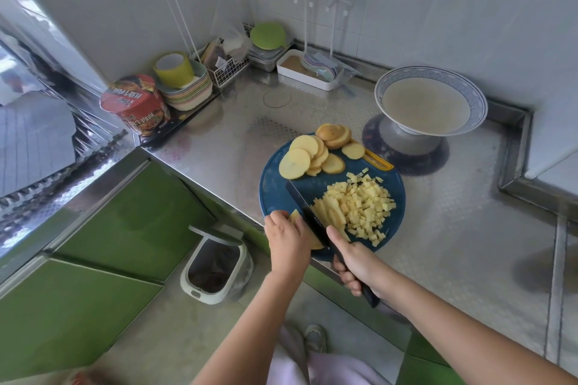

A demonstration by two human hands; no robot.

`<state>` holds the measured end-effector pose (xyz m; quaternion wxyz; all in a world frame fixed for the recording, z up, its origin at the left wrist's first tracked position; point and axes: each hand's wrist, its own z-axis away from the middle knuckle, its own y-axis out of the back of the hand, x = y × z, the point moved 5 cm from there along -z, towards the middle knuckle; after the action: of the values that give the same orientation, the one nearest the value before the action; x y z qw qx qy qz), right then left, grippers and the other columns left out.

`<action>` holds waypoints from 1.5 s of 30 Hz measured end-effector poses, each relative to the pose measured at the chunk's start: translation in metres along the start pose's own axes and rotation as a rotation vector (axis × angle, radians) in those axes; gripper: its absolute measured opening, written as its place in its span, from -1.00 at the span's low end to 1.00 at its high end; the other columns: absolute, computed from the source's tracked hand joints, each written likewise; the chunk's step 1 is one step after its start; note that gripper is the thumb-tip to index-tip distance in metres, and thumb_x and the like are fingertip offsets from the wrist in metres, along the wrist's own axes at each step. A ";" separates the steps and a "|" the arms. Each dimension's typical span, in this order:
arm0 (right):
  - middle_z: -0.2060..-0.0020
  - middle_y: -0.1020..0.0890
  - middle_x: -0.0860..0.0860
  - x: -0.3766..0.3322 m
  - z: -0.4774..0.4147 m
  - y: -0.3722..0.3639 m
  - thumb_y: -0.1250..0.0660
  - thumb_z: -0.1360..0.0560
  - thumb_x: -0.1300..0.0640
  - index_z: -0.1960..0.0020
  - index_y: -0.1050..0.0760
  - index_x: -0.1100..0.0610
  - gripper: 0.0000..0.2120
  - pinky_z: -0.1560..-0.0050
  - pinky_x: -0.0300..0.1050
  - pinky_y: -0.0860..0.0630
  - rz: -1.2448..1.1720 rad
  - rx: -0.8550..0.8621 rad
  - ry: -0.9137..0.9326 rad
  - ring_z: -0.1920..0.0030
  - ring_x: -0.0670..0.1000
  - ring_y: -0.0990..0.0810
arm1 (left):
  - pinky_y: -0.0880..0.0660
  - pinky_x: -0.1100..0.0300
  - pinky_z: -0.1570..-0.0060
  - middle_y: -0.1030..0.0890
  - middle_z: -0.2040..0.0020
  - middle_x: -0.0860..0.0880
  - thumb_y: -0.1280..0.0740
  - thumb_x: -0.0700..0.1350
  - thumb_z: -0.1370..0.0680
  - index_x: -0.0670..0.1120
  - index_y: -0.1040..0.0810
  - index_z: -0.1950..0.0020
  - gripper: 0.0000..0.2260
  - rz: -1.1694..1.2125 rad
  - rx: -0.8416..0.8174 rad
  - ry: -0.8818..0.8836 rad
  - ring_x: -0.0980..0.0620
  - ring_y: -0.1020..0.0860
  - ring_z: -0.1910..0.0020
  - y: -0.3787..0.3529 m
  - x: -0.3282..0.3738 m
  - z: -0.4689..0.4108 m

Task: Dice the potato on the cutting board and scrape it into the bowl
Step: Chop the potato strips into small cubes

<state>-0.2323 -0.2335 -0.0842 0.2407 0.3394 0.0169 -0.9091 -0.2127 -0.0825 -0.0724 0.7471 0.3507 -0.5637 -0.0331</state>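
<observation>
Nearest to the camera, the right hand (355, 262) is closed around the dark handle of a black-bladed kitchen knife (308, 212), and its thumb lies forward towards the blade. The left hand (286, 237) is just beside it. Its curled fingers hold down a pale yellow potato piece (294, 216) at the near left edge of the round dark blue plastic cutting board (273, 187). Only a small part of this piece shows past the knuckles.

The blade is long and flat, and its axis runs from near right to far left, between the two hands. On its left is the held piece. On its right, touching it, lie the moist cut potato strips (328, 212), whose length runs almost parallel to the blade. I judge that the knife must be turned across them to make cubes.

Further right is a loose heap of small potato cubes (369, 206), matt and sharp-cornered. At the far side of the board lies a fan of round smooth potato slices (308, 156), the farthest ones with brown skin.

Beyond the board, to the far right and well apart from it, is the white ceramic bowl with a blue patterned rim (477, 97). It holds a cloudy liquid and stands raised on a grey base over a dark round mat. The right hand is the nearer one to it. Everything rests on the embossed stainless steel counter (438, 212).
</observation>
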 end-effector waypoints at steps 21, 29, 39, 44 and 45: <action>0.57 -0.25 0.01 -0.012 0.012 0.006 -0.06 -0.50 -0.46 0.40 -0.22 0.10 -0.35 0.56 -0.22 -0.19 0.043 -0.072 0.049 0.60 -0.02 -0.20 | -0.61 0.12 0.21 -0.55 -0.02 -0.09 -0.37 -0.05 -0.53 -0.08 -0.36 -0.09 -0.75 0.107 -0.204 0.372 -0.06 -0.65 0.18 0.005 -0.009 -0.005; 0.58 -0.26 0.01 -0.007 0.016 0.007 -0.06 -0.47 -0.47 0.41 -0.23 0.11 -0.34 0.55 -0.22 -0.22 0.066 -0.087 0.046 0.59 -0.02 -0.21 | -0.61 -0.03 0.07 -0.57 0.01 -0.06 -0.33 0.03 -0.54 -0.05 -0.40 -0.06 -0.78 -0.021 -0.165 0.299 -0.09 -0.63 0.12 0.007 -0.008 -0.009; 0.57 -0.26 0.01 -0.007 0.016 0.009 -0.07 -0.44 -0.49 0.41 -0.23 0.11 -0.34 0.55 -0.22 -0.21 0.054 -0.109 0.052 0.59 -0.02 -0.22 | -0.64 0.06 0.18 -0.57 0.05 -0.10 -0.40 -0.03 -0.53 -0.10 -0.42 -0.10 -0.74 0.172 -0.219 0.445 -0.04 -0.63 0.28 0.008 -0.012 -0.010; 0.58 -0.26 0.01 -0.007 0.017 0.011 -0.08 -0.43 -0.49 0.42 -0.24 0.11 -0.34 0.56 -0.22 -0.21 0.056 -0.121 0.063 0.59 -0.01 -0.22 | -0.64 0.03 0.17 -0.57 0.09 -0.08 -0.41 -0.03 -0.51 -0.10 -0.42 -0.10 -0.73 0.195 -0.238 0.471 -0.03 -0.63 0.29 0.007 -0.014 -0.011; 0.58 -0.26 0.01 -0.007 0.018 0.011 -0.07 -0.44 -0.48 0.42 -0.24 0.11 -0.34 0.56 -0.22 -0.21 0.058 -0.125 0.064 0.59 -0.02 -0.22 | -0.64 0.04 0.19 -0.58 0.08 -0.09 -0.42 -0.04 -0.51 -0.10 -0.42 -0.10 -0.72 0.202 -0.242 0.474 -0.03 -0.63 0.30 0.008 -0.014 -0.012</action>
<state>-0.2335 -0.2439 -0.0647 0.2868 0.3529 0.0713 -0.8878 -0.2105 -0.0648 -0.0812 0.8941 0.1991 -0.3972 0.0575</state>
